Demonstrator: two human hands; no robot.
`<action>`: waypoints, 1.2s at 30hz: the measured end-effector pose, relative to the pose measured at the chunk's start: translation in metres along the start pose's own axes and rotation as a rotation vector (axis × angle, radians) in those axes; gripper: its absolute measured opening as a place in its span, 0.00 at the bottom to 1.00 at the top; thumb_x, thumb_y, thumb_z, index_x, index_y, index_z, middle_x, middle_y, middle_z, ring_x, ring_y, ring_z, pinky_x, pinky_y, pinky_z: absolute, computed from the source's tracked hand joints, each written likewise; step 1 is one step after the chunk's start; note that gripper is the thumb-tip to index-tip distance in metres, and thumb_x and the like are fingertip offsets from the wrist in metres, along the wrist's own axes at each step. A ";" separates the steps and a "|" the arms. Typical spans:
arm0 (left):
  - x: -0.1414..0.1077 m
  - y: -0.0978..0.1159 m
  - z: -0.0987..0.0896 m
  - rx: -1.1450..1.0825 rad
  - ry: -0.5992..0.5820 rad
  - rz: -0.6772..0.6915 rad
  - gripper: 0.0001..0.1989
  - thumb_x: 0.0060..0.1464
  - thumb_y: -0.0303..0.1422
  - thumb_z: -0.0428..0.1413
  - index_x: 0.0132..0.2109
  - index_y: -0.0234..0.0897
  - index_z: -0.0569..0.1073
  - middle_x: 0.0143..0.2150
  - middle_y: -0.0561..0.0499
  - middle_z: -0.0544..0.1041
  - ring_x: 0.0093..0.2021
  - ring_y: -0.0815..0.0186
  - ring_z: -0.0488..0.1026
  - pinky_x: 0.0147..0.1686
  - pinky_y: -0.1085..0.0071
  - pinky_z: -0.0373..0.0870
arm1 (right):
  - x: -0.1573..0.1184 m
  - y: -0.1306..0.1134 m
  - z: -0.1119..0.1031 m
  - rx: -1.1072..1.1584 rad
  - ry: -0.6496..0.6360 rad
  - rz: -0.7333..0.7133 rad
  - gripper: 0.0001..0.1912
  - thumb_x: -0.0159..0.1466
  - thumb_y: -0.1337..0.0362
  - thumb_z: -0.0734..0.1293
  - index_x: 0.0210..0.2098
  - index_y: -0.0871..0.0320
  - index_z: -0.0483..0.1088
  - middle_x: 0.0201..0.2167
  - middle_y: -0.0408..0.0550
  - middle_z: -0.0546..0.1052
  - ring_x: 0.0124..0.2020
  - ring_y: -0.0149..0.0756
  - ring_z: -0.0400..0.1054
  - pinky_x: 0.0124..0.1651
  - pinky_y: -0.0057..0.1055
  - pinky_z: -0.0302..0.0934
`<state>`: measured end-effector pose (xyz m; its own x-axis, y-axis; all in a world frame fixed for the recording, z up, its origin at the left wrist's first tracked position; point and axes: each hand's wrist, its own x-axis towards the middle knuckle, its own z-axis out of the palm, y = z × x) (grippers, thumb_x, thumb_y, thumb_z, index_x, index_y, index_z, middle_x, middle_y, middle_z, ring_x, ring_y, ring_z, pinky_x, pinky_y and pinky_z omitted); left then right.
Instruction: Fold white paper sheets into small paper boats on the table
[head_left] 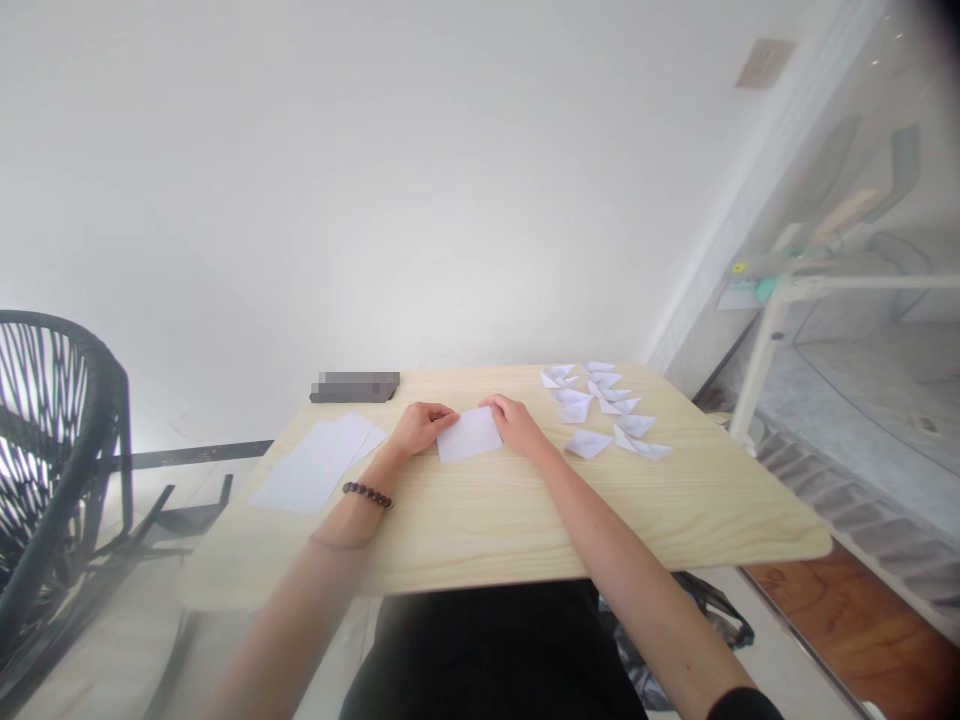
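Observation:
A folded white sheet of paper (470,437) lies on the wooden table in front of me, roughly rectangular. My left hand (424,425) pinches its upper left corner, thumb on top. At the opposite corner, my right hand (514,422) grips the right edge with fingers curled over it. Several white folded paper boats (589,443) stand in loose rows to the right of my right hand. Left of my left hand, a stack of flat white paper sheets (311,465) is partly covered by my forearm.
The pale wooden table (480,540) has its far edge against a white wall. A dark object (352,390), blurred out, sits at the back left. Beyond the table stand a dark woven chair (67,450) on the left and a white frame (765,350) on the right.

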<state>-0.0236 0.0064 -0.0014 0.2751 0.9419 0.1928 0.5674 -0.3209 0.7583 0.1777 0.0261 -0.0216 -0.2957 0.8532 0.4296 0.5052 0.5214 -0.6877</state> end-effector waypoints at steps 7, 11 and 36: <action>0.000 -0.003 0.002 -0.016 -0.009 0.035 0.19 0.47 0.45 0.48 0.34 0.33 0.73 0.32 0.49 0.76 0.32 0.65 0.70 0.30 0.74 0.63 | -0.001 -0.005 0.001 0.029 -0.016 0.026 0.14 0.59 0.60 0.55 0.36 0.58 0.68 0.28 0.44 0.72 0.28 0.29 0.63 0.32 0.24 0.55; 0.001 -0.004 -0.001 -0.019 0.003 0.020 0.18 0.48 0.43 0.48 0.34 0.33 0.73 0.32 0.49 0.76 0.31 0.65 0.70 0.30 0.74 0.63 | -0.001 -0.006 0.000 -0.042 -0.021 0.001 0.13 0.58 0.60 0.56 0.30 0.60 0.68 0.23 0.42 0.70 0.23 0.27 0.59 0.28 0.23 0.51; 0.002 -0.007 -0.002 -0.003 0.056 0.044 0.19 0.48 0.45 0.47 0.34 0.33 0.72 0.31 0.48 0.75 0.29 0.66 0.70 0.27 0.74 0.63 | -0.001 -0.002 0.005 0.175 0.028 0.109 0.15 0.54 0.56 0.60 0.36 0.59 0.65 0.25 0.43 0.70 0.25 0.28 0.63 0.27 0.24 0.56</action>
<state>-0.0286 0.0103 -0.0051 0.2561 0.9308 0.2607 0.5534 -0.3623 0.7500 0.1733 0.0240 -0.0235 -0.2233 0.9051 0.3619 0.3839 0.4229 -0.8209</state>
